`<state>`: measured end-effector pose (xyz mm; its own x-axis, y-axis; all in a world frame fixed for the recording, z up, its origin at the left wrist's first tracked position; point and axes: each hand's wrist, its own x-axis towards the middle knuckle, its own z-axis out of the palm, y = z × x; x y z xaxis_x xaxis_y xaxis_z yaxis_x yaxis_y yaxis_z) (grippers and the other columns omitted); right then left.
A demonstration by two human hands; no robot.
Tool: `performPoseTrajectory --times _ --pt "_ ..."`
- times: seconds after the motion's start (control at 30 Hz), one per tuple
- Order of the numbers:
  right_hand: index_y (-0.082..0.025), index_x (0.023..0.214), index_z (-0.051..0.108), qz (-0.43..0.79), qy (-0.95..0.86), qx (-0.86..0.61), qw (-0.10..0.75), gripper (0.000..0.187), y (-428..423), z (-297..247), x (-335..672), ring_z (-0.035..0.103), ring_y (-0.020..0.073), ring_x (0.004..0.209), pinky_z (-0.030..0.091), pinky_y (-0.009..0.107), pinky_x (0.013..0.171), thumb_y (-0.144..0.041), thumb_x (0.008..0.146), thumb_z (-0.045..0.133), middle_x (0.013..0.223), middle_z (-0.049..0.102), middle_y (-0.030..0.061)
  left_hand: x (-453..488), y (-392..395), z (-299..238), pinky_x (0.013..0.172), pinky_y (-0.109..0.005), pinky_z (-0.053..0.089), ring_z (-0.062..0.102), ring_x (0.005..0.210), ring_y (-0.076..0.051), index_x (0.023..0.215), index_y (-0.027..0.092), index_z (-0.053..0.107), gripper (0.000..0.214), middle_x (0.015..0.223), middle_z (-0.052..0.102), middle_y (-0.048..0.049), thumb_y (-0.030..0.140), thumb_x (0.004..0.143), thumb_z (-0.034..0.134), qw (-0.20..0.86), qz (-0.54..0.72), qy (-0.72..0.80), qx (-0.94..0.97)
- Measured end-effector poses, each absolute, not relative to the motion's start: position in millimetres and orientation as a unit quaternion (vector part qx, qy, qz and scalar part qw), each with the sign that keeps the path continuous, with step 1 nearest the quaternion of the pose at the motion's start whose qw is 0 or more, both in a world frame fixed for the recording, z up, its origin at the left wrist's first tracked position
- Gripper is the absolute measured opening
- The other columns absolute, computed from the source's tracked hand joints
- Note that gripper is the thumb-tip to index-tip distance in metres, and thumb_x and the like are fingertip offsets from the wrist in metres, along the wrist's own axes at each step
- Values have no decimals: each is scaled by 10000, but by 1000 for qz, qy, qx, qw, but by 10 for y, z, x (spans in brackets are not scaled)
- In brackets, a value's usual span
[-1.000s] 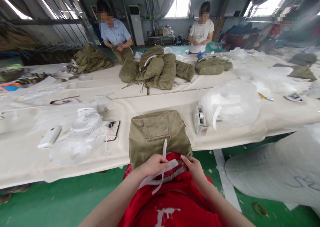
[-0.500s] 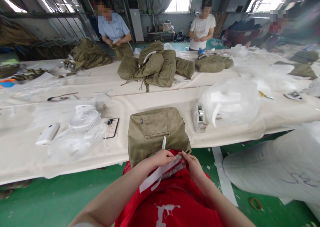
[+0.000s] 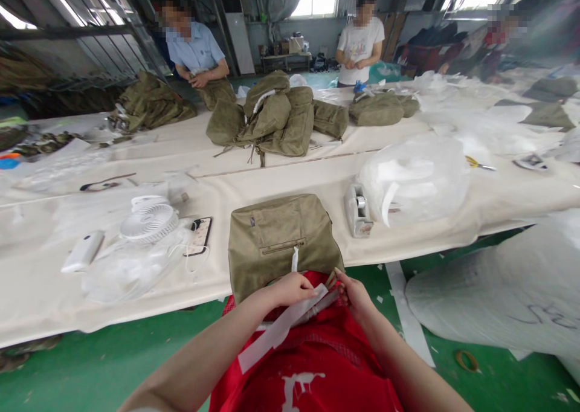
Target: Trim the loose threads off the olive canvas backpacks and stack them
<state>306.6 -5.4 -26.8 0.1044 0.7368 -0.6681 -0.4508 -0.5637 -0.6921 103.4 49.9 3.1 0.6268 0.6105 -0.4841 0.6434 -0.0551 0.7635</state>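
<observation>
An olive canvas bag (image 3: 247, 252) lies at the table's front edge, close against my body, with a zipped pocket facing up. From its zipper pull hangs a small white strip (image 3: 295, 258). My left hand (image 3: 292, 288) is closed on a long white paper-like strip (image 3: 272, 334), which slants down across the red apron (image 3: 312, 357). My right hand (image 3: 357, 295) pinches a thin olive strap (image 3: 333, 279) near the bag's lower right corner. The end of the white strip lies just left of my right fingers.
A tape dispenser (image 3: 359, 211) and clear plastic bags (image 3: 414, 176) lie to the right. Leftward are a white fan (image 3: 149, 222) and a phone (image 3: 199, 235). More olive bags (image 3: 290, 119) are piled across the table. Two people (image 3: 197, 52) (image 3: 361, 43) stand opposite; a third is at far right.
My right hand has moved slightly right, away from the left, drawing the thin strap into view. The white strip has swung lower across the apron. The view has shifted a little.
</observation>
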Motion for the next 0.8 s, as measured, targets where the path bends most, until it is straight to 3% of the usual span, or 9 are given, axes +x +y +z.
performPoseTrajectory --times 0.13,0.27,0.37,0.43,0.53,0.67,0.8 --pt "-176 577 522 663 -187 -584 430 346 -41 -408 3028 302 41 283 207 189 299 -438 593 747 387 433 -80 1075 499 75 495 -239 234 351 486 -95 573 157 596 582 466 416 29 716 684 476 548 -42 445 707" --pt "-183 543 539 619 -290 -629 370 356 -91 -450 3082 376 77 291 213 211 326 -478 602 729 382 502 -37 1078 504 67 469 -235 235 357 450 -86 570 157 577 595 470 393 39 732 678 464 542 -66 464 697" --pt "-201 533 539 501 -325 -684 420 353 -117 -441 3231 430 104 350 286 228 388 -499 640 695 400 515 -30 1082 514 -11 465 -230 241 365 449 -85 570 155 575 604 474 406 36 733 686 449 536 -75 465 701" --pt "-208 568 569 402 -352 -717 448 313 -104 -450 3352 484 125 434 343 240 456 -485 650 689 479 568 -14 1108 532 -67 465 -227 247 371 454 -87 591 153 592 595 484 429 32 720 695 448 534 -77 462 704" --pt "-211 731 647 335 -370 -755 426 290 -41 -513 3492 564 168 579 408 269 559 -471 618 707 715 674 36 1181 577 -95 463 -225 249 364 457 -86 620 148 619 567 487 436 33 685 707 458 527 -89 458 710" --pt "-186 913 655 424 -391 -733 361 393 67 -680 3536 630 217 776 457 295 698 -431 610 702 879 699 70 1264 643 -15 468 -227 256 349 454 -80 606 149 633 488 473 436 41 614 700 519 516 -149 425 729" --pt "-166 859 647 565 -359 -652 356 321 129 -849 3470 642 209 707 479 296 650 -352 602 689 772 703 48 1255 655 66 477 -230 283 396 459 -90 613 177 652 348 474 467 45 519 657 611 497 -230 401 734"
